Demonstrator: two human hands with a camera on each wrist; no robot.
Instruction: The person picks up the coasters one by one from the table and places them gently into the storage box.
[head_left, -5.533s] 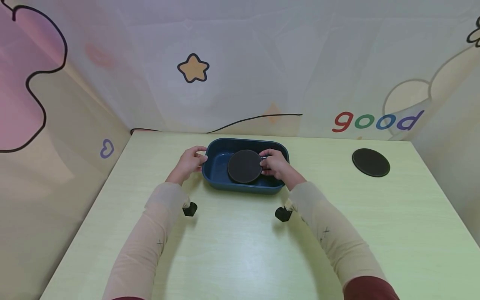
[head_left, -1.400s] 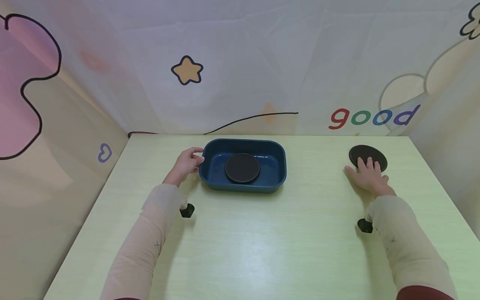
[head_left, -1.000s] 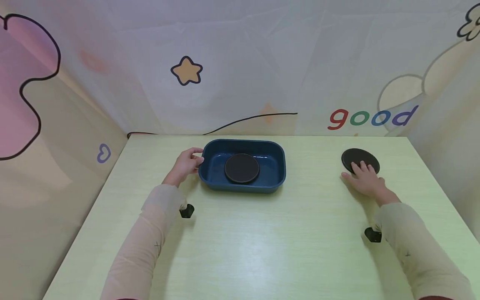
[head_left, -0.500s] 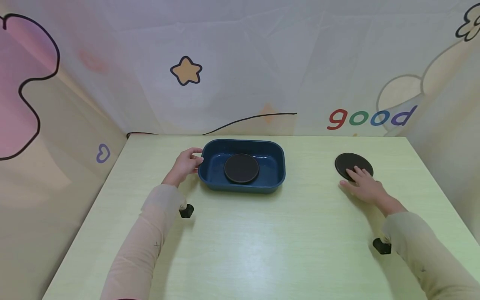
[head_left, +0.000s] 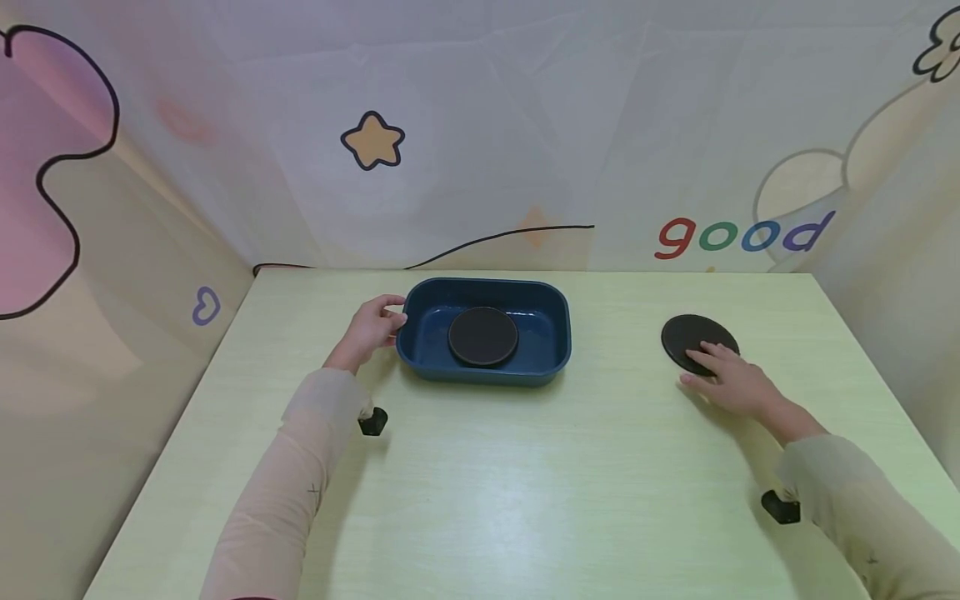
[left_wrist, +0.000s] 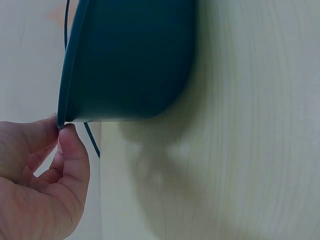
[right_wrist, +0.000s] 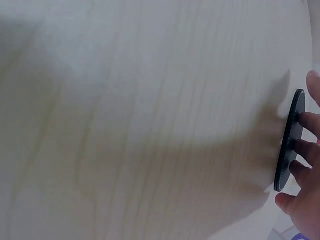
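A deep blue baking dish (head_left: 491,375) sits toward the back of the table, and a thick black round disc (head_left: 483,337) lies inside it. At the dish's left end my left hand (head_left: 369,329) pinches the rim between thumb and finger, plain in the left wrist view on the dish wall (left_wrist: 130,55). A second, flat black disc (head_left: 684,335) lies on the table to the right. My right hand (head_left: 731,379) rests its extended fingertips on top of that disc. In the right wrist view those fingers (right_wrist: 309,122) spread across the disc (right_wrist: 289,145).
The pale wood-grain table (head_left: 480,500) runs up to a printed cloth backdrop (head_left: 480,142). Cloth also hangs along the left and right sides. A small black block (head_left: 372,422) hangs at the left cuff and another black block (head_left: 781,507) at the right cuff.
My right hand has left the disc in the dish and moved to the flat disc at right, which has slid left and toward me under its fingers. The left hand has stayed at the rim.
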